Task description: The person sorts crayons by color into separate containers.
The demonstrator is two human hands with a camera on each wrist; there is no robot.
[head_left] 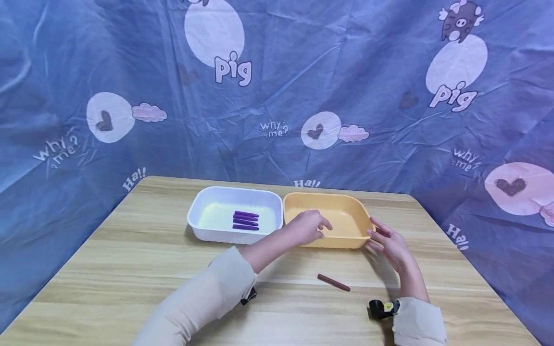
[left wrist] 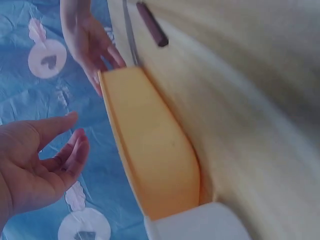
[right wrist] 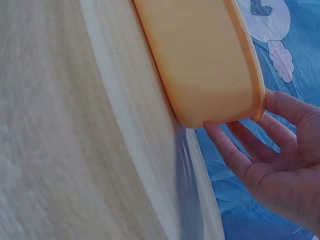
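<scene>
My left hand (head_left: 306,227) hovers over the near side of the yellow tray (head_left: 342,242), its fingers loosely bent with nothing between them. The left wrist view shows this same hand (left wrist: 45,162) apart from the tray wall. At the tray's right end, my right hand (head_left: 389,243) touches the rim and outer wall with its extended fingertips (right wrist: 220,137). A dark brown crayon-like stick (head_left: 333,282) lies on the table in front of the tray. Several purple crayon-like sticks (head_left: 245,222) lie side by side in the white tray (head_left: 207,234).
The white tray stands directly left of the yellow one on a wooden table (head_left: 108,269). A blue printed cloth (head_left: 277,96) hangs behind and beside the table. A black wrist device (head_left: 381,309) sits by my right sleeve.
</scene>
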